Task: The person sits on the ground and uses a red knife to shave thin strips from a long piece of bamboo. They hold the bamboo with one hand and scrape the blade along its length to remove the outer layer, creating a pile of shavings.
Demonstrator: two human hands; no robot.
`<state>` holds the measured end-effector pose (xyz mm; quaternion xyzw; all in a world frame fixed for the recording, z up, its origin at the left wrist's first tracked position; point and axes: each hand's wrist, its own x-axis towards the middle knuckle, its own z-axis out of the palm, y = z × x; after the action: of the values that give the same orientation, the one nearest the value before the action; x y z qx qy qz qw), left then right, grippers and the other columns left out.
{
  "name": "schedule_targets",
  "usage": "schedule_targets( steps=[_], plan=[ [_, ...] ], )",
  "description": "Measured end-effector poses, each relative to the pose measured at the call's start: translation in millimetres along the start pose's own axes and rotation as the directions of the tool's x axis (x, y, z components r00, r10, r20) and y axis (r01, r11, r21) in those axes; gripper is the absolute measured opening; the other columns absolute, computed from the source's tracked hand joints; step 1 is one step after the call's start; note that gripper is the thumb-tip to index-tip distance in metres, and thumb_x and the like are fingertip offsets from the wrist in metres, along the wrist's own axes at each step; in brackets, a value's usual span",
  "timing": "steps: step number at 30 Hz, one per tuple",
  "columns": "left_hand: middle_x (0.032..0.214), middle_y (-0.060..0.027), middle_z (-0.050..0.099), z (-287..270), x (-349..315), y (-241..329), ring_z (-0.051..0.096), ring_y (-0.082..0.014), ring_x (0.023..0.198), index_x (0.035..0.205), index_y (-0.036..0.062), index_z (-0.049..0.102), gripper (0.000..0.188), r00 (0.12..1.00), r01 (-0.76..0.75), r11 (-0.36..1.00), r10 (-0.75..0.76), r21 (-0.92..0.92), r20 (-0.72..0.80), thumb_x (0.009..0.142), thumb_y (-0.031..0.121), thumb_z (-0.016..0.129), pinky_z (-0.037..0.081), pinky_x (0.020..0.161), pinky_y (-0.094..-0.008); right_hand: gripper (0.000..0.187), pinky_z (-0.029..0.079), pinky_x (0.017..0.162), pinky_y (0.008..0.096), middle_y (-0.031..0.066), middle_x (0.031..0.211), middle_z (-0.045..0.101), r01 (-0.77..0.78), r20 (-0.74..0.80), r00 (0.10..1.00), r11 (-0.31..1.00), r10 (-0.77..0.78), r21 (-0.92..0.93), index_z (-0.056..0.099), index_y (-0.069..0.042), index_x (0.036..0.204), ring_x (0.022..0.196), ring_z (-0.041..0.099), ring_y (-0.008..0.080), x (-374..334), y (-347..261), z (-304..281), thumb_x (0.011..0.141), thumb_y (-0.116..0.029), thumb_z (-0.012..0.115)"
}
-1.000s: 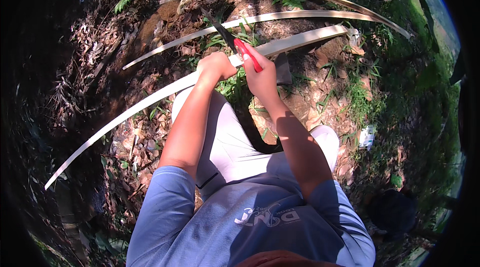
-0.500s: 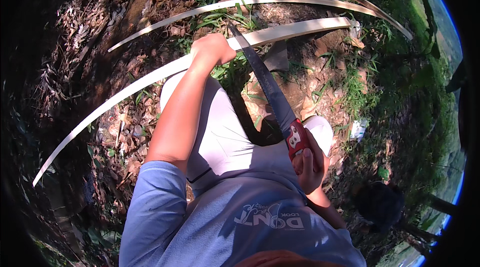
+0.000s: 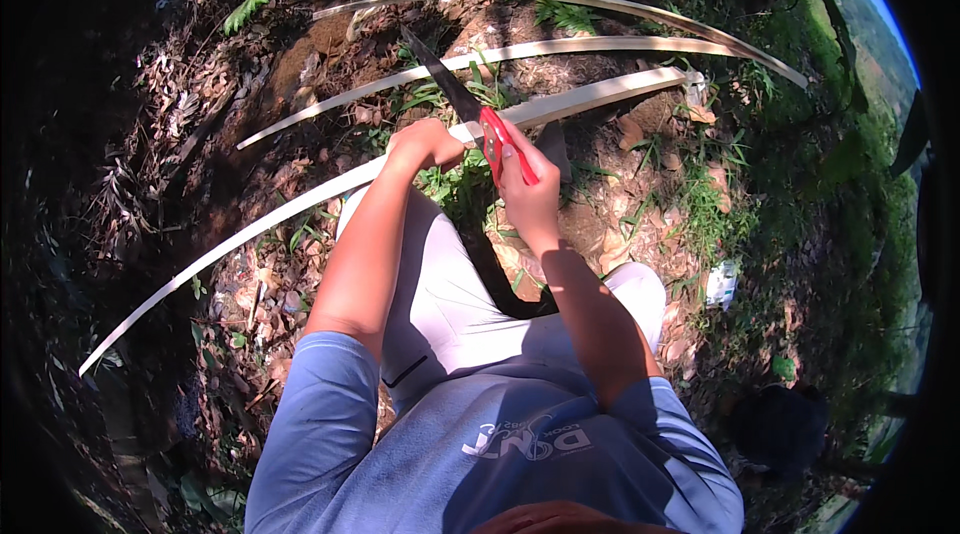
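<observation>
A long pale wooden plank [image 3: 270, 206] runs from the lower left to the upper middle, passing above my left knee. Around its middle my left hand [image 3: 425, 144] is closed, knuckles up. My right hand [image 3: 532, 192] grips the red handle of a hand saw [image 3: 447, 84], just right of the left hand. The dark blade lies across the plank and points away to the upper left. Its handle end is at the plank, and its tip reaches past a second wooden strip [image 3: 560, 46]. Whether the teeth are in a cut, I cannot tell.
A third thin strip [image 3: 620, 6] lies farther off, crossing the second at the right. Dry leaves, grass and a fern leaf [image 3: 252, 6] cover the ground. A small white packet [image 3: 720, 284] lies right of my knee, with a dark round object [image 3: 778, 426] nearer me.
My right hand has moved forward and up, pushing the saw away across the plank until its handle is near it. The left hand keeps its hold; the whole view has shifted slightly.
</observation>
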<state>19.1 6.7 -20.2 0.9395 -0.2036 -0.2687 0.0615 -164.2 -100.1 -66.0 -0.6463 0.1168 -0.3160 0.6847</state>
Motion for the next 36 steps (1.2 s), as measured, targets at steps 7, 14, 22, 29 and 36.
schedule_targets(
  steps=[7, 14, 22, 29, 36],
  plan=[
    [0.062, 0.001, 0.044, 9, 40, -26, 0.038, -0.0146, 0.057, 0.054, 0.0147, 0.047, 0.023, 0.891, 0.152, 0.878, 0.077, -0.453, 0.448, 0.062, 0.005, 0.067, 0.027, 0.055, -0.0342, 0.04, 0.052, 0.079, 0.0243, 0.0046, 0.1, 0.076, -0.166, 0.011, 0.985, 0.971, 0.17, -0.173, 0.065, 0.001, 0.148, 0.088, 0.064, 0.0055, -37, -42, -17, 0.111, -0.014, 0.063],
    [0.063, 0.0024, 0.045, 13, 58, -41, 0.037, -0.0118, 0.056, 0.056, 0.0146, 0.046, 0.025, 0.831, 0.241, 0.855, 0.061, -0.458, 0.552, 0.064, 0.004, 0.067, 0.029, 0.054, -0.0307, 0.048, 0.052, 0.071, 0.0248, 0.0063, 0.089, 0.073, -0.192, 0.005, 0.98, 0.953, 0.198, -0.236, 0.06, 0.003, 0.153, 0.074, 0.064, 0.0091, -178, -98, -111, 0.107, -0.012, 0.062],
    [0.055, -0.0005, 0.046, -9, -7, -3, 0.039, -0.0151, 0.047, 0.062, 0.0108, 0.066, 0.011, 0.923, 0.033, 0.917, 0.125, -0.398, 0.363, 0.072, 0.013, 0.064, 0.028, 0.048, -0.0365, 0.048, 0.049, 0.063, 0.0259, 0.0053, 0.083, 0.07, -0.147, 0.099, 0.977, 0.936, 0.187, -0.32, 0.057, 0.008, 0.152, 0.067, 0.061, 0.0081, -204, -145, -133, 0.108, -0.011, 0.057],
    [0.124, -0.0275, 0.077, 5, -31, 17, 0.075, -0.0402, 0.119, 0.114, -0.0036, 0.08, 0.05, 1.0, -0.017, 0.999, 0.016, 0.037, 0.026, 0.077, 0.028, 0.066, 0.058, 0.102, -0.0458, 0.046, 0.048, 0.063, 0.0246, 0.0038, 0.088, 0.07, -0.273, 0.061, 0.955, 0.943, 0.289, -0.191, 0.06, 0.005, 0.151, 0.07, 0.061, 0.0064, -160, -91, -129, 0.11, -0.015, 0.058],
    [0.113, -0.0231, 0.08, 8, -35, 18, 0.079, -0.0372, 0.109, 0.101, 0.0034, 0.085, 0.041, 0.998, 0.016, 0.999, -0.014, 0.045, -0.057, 0.074, 0.028, 0.067, 0.06, 0.095, -0.0437, 0.042, 0.052, 0.075, 0.0239, 0.0051, 0.11, 0.075, -0.057, 0.064, 0.996, 0.998, 0.058, -0.029, 0.064, -0.001, 0.151, 0.086, 0.063, 0.0055, -18, -9, -20, 0.112, -0.014, 0.06]
  ],
)
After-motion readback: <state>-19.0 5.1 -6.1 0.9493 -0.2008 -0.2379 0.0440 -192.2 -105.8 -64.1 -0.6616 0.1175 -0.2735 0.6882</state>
